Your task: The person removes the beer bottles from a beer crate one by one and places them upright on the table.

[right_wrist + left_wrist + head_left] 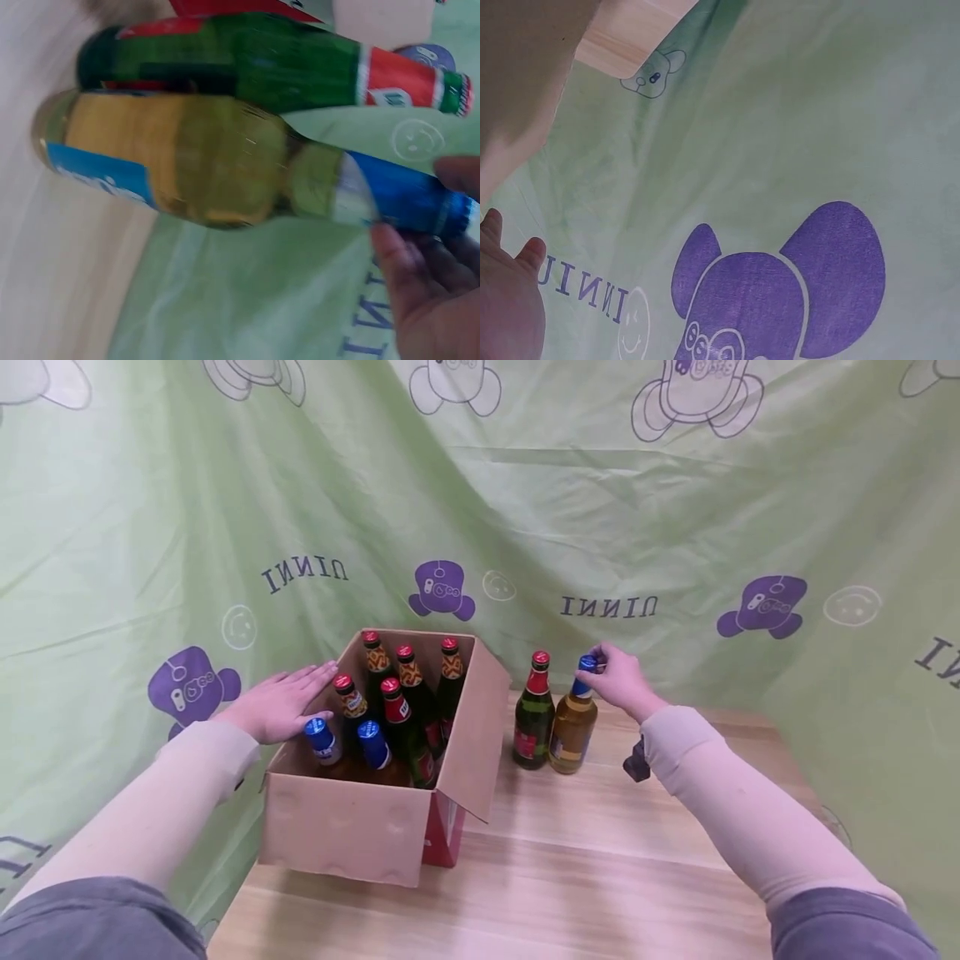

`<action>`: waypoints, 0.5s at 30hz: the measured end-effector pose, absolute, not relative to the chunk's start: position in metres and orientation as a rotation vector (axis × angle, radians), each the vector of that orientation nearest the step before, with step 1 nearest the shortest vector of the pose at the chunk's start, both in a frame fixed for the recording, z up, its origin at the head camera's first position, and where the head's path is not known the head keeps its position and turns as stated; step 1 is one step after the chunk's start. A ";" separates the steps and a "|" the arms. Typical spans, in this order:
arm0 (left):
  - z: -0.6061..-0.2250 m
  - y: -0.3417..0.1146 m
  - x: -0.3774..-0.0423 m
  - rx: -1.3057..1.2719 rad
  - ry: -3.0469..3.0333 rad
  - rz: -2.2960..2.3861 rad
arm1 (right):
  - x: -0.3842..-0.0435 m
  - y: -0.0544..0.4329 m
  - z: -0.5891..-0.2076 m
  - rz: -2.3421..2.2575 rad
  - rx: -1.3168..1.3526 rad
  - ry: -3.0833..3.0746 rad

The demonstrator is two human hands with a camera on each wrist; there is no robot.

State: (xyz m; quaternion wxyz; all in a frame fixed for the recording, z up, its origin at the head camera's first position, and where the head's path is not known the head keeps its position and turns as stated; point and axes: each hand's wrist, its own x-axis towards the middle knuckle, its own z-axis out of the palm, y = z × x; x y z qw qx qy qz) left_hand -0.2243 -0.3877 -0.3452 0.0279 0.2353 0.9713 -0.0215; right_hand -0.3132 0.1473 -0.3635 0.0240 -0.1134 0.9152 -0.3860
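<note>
My right hand (621,680) pinches the blue-wrapped neck of a clear bottle of amber beer (573,735), near its cap. In the right wrist view, thumb and fingers lie on either side of the blue foil of this beer bottle (225,161). A green beer bottle (533,727) with a red cap stands upright right beside it on the table. My left hand (281,703) rests with straight fingers along the left edge of an open cardboard box (345,822). Several bottles with red caps and two blue-capped bottles (373,745) stand in the box.
The wooden table (570,877) carries the box at left and the two loose bottles to its right. One box flap (476,739) hangs outward toward those bottles. A green printed curtain (540,527) closes off the back and sides.
</note>
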 end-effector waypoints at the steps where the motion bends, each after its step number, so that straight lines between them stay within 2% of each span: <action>1: -0.345 -0.388 -0.225 0.723 2.996 -0.066 | -0.315 0.147 -0.360 -1.161 -0.379 2.813; 8: -0.344 -0.387 -0.224 0.742 2.999 -0.060 | -0.332 0.136 -0.329 -0.907 -0.582 2.774; 15: -0.347 -0.392 -0.227 0.725 2.997 -0.050 | -0.337 0.089 -0.299 -1.055 -0.643 2.760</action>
